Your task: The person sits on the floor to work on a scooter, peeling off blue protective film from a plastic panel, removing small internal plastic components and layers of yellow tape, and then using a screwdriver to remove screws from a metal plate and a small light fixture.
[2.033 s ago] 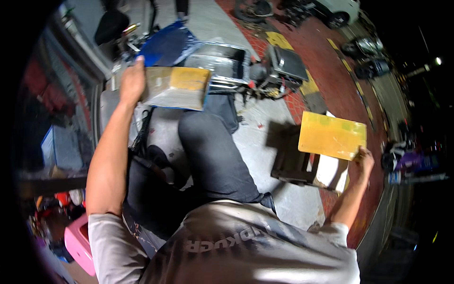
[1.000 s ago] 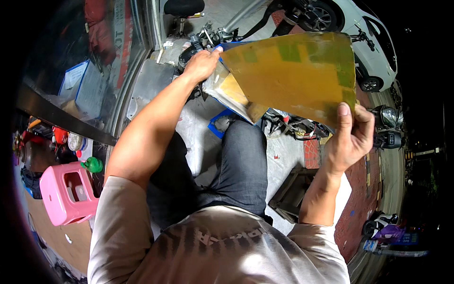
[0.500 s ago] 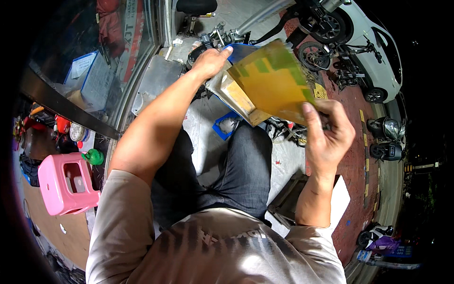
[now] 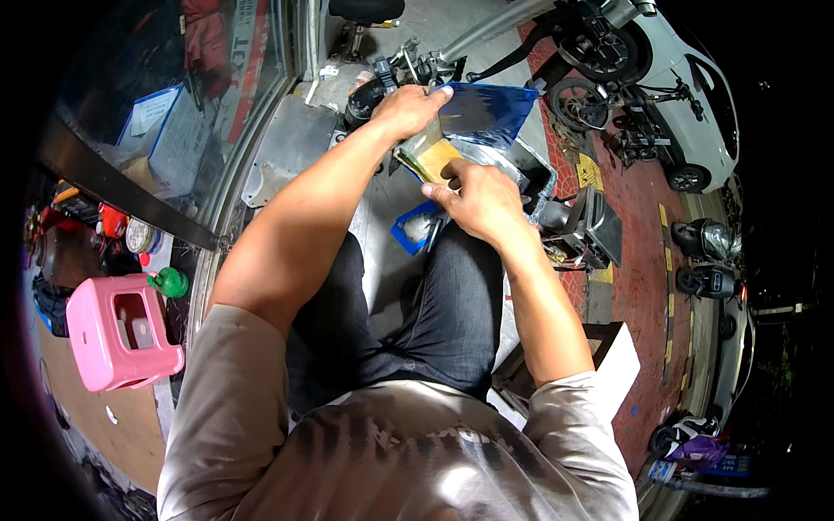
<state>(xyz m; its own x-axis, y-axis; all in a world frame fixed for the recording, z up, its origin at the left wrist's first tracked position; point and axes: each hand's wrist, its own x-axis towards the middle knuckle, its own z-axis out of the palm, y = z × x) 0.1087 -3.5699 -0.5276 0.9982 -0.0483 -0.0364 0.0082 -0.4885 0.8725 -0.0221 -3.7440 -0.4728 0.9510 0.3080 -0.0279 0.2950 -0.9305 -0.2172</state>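
In front of my knees, my left hand is closed on the near left corner of a box with a shiny blue lid or flap. Its thumb lies on top of the blue edge. My right hand is closed on a thin yellow-green sheet at the box's pale interior, thumb in front and fingers behind. The sheet is steeply tilted, and its lower part is partly hidden. Just beyond my right hand stands a grey metal-looking bin. A small blue tray with pale stuff in it lies on the floor between my knees.
A pink plastic stool and a green bottle stand at the left. A flat grey metal plate lies by the glass door. Motorbike parts and a bicycle wheel are at the far right, with a white car beyond.
My right hand has moved left and inward with the yellow-green sheet, which now stands steeper and is seen nearly edge-on. The blue flap and the bin beyond have come into view.
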